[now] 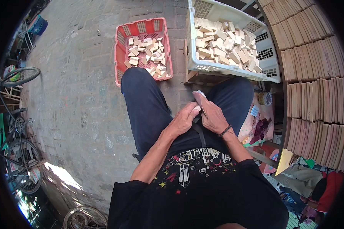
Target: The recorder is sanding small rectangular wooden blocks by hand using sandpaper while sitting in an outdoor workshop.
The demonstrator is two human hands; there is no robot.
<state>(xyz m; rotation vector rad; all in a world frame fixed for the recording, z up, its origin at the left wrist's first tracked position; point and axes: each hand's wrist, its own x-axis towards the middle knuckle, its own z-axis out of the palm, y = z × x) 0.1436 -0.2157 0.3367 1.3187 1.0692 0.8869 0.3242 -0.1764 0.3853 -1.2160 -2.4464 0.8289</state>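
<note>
Over my lap, my left hand (pixel 183 118) pinches a small pale wooden block (pixel 198 107) between thumb and fingers. My right hand (pixel 214 116) is closed around a folded piece of brownish sheet, perhaps sandpaper (pixel 200 98), which touches or nearly touches the block. A red plastic crate (pixel 117 61) beyond my left knee holds loose wooden pieces (pixel 152 53), some of them triangular. Beyond my right knee a larger white plastic crate (pixel 191 45) stands on a wooden support and holds a heap of pale wooden blocks (pixel 225 43).
Stacked wooden boards (pixel 309 63) line the right side. A round container (pixel 264 98) and a dark cloth (pixel 261 128) lie on a low surface beside my right leg. Bicycle wheels (pixel 24 166) stand at the left on brick paving. Another person's red sleeve (pixel 331 191) shows at lower right.
</note>
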